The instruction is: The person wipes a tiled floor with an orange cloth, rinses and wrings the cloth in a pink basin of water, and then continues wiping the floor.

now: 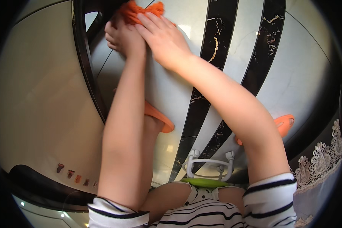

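Observation:
A bunched orange cloth is at the top of the view, beside a dark upright part of the furniture. My left hand has its fingers curled at the lower left of the cloth, and part of its grip is hidden in shadow. From the right, my right hand presses its fingers onto the same cloth, close against the left hand. Below both hands lies the white glossy tiled floor.
A beige panel with a dark edge fills the left, with several small stickers low down. Orange slippers are on the floor. Black marbled stripes cross it. A white-legged stool with a green seat is beneath me; lace-trimmed fabric hangs right.

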`<move>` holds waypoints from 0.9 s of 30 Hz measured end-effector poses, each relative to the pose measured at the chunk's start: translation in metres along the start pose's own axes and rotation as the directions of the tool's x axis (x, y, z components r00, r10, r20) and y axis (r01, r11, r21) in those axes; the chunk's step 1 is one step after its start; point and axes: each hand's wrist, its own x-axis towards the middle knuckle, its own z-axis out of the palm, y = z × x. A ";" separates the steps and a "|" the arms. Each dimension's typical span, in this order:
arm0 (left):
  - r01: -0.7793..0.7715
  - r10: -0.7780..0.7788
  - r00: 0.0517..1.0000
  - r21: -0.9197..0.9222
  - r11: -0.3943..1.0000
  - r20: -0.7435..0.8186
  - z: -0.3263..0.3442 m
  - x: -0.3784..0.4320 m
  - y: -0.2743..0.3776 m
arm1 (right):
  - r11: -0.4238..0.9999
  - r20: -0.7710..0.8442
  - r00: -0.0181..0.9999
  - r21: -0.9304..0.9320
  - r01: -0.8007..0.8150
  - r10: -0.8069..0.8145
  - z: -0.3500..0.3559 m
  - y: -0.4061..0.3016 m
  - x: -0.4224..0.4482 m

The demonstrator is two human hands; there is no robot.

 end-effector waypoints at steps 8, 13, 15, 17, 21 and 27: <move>0.524 -0.536 0.844 0.206 0.826 0.001 -0.004 -0.012 -0.024 | 0.997 0.242 0.970 -0.060 0.045 -0.030 0.030 -0.024 0.035; 0.412 -0.432 0.899 0.194 0.890 0.073 -0.018 -0.013 -0.028 | 0.999 0.342 0.939 -0.001 0.036 -0.033 0.008 -0.023 0.020; 0.178 -0.162 0.983 -0.218 0.960 0.089 -0.018 -0.010 -0.031 | 0.999 0.138 0.990 0.001 0.036 -0.036 -0.002 -0.017 0.000; -0.098 0.132 0.987 -0.296 0.950 0.097 -0.015 -0.006 -0.010 | 1.000 0.115 0.993 0.002 0.003 -0.003 -0.015 -0.008 -0.018; -0.235 0.304 0.945 -0.399 0.887 0.120 -0.014 -0.010 0.026 | 0.994 0.063 0.994 0.051 -0.094 0.091 -0.047 0.013 -0.038; -0.041 0.048 0.997 -0.096 0.995 0.068 -0.006 -0.012 0.004 | 0.978 0.021 0.992 0.165 -0.129 0.128 -0.034 0.002 -0.034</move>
